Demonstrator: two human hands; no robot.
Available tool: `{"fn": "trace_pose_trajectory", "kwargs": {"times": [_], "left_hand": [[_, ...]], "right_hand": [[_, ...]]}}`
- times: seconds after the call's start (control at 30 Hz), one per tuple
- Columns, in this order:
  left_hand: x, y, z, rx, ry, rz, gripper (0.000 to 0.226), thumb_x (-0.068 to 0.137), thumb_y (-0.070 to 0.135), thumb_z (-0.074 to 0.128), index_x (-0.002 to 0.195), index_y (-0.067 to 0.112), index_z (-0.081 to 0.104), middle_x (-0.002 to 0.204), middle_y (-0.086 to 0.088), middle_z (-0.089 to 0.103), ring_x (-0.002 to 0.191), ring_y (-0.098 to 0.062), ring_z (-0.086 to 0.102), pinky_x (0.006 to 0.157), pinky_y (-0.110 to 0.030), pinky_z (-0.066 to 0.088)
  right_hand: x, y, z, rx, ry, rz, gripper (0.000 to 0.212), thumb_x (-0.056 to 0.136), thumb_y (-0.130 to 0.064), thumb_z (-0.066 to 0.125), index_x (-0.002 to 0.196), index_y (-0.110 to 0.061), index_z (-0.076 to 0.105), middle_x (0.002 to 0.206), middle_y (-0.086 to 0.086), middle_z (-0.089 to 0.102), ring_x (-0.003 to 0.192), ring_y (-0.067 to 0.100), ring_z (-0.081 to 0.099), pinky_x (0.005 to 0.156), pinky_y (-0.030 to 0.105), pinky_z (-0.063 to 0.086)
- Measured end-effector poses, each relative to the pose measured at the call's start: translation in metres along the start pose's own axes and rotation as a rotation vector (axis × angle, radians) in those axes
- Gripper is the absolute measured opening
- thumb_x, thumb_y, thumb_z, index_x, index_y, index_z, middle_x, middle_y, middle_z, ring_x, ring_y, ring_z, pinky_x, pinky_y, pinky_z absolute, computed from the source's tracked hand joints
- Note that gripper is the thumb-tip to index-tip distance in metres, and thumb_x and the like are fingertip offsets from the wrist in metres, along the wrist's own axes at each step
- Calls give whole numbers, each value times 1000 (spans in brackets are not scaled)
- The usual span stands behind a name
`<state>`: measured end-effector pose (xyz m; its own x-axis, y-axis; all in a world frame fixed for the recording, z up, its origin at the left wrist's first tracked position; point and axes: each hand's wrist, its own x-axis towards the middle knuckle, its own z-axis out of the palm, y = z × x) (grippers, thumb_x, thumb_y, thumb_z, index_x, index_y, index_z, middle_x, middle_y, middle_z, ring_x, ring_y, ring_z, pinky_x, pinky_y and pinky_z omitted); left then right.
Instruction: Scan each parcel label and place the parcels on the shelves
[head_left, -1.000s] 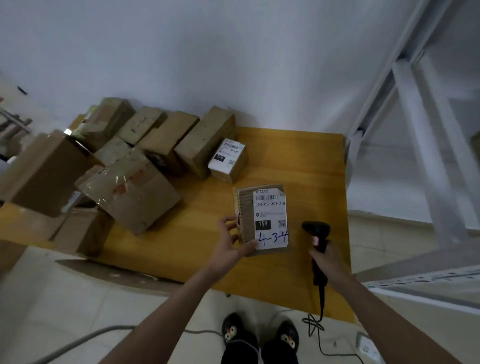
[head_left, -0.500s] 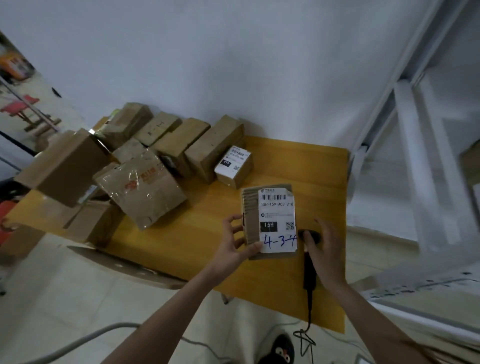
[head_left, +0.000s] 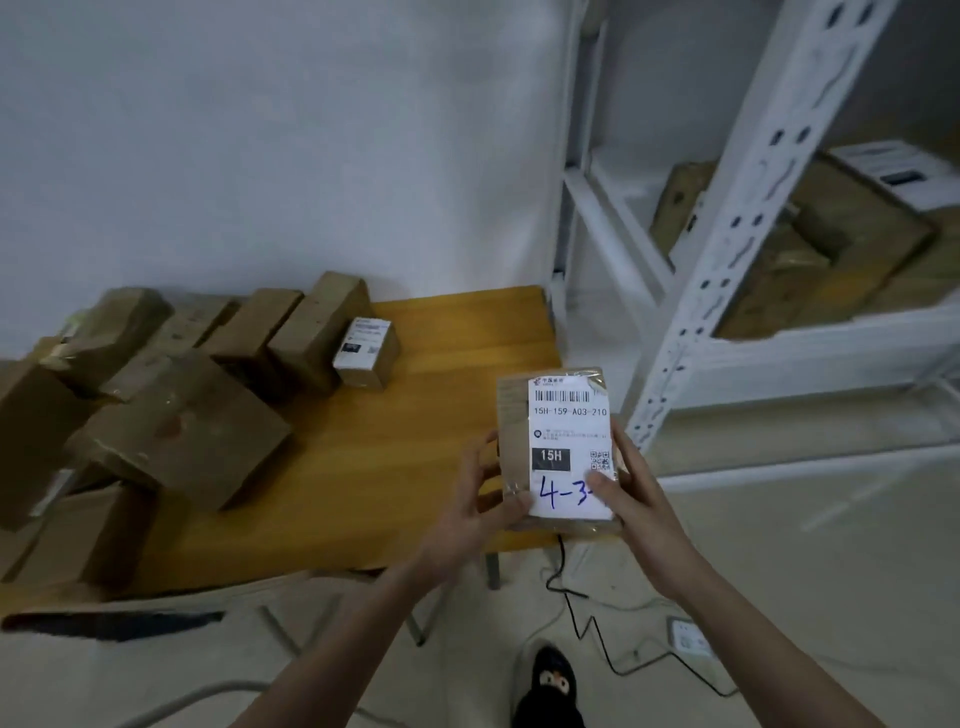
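Scanner set down since a second ago, both my hands now carry the parcel (head_left: 558, 449) off the table's (head_left: 415, 415) right edge. Head view: my left hand (head_left: 480, 501) grips its left side, my right hand (head_left: 631, 496) curls round the right edge, thumb on the label (head_left: 569, 447). Its long axis points away from me; the shelves (head_left: 753, 332) stand ahead-right, nearer my right hand.
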<state>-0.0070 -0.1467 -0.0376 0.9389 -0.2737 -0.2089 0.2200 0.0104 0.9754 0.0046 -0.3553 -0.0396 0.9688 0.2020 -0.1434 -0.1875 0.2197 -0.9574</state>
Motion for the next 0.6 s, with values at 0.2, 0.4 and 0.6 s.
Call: {"fn": "trace_pose_trajectory", "kwargs": {"times": [0.2, 0.4, 0.6], "left_hand": [[-26, -10, 83, 71, -165, 20, 67, 90, 29, 63, 137, 44, 19, 123, 26, 56, 115, 1, 57, 90, -22, 52], [-41, -13, 174, 113, -335, 73, 59, 84, 38, 70, 128, 47, 32, 126, 10, 60, 113, -5, 61, 88, -30, 56], [-48, -14, 261, 212, -474, 115, 60, 81, 53, 68, 120, 73, 28, 122, 17, 64, 117, -9, 60, 96, -39, 53]], "right_hand": [[-110, -2, -39, -71, 253, -46, 64, 89, -18, 65, 138, -48, 37, 120, 0, 68, 107, 21, 66, 89, 43, 54], [-202, -15, -87, -74, 489, -73, 59, 89, -17, 65, 132, -49, 41, 112, 7, 71, 103, 32, 67, 92, 51, 52], [-275, -27, -134, -8, 653, -125, 59, 83, -28, 67, 133, -47, 41, 113, 3, 71, 101, 27, 69, 85, 40, 56]]}}
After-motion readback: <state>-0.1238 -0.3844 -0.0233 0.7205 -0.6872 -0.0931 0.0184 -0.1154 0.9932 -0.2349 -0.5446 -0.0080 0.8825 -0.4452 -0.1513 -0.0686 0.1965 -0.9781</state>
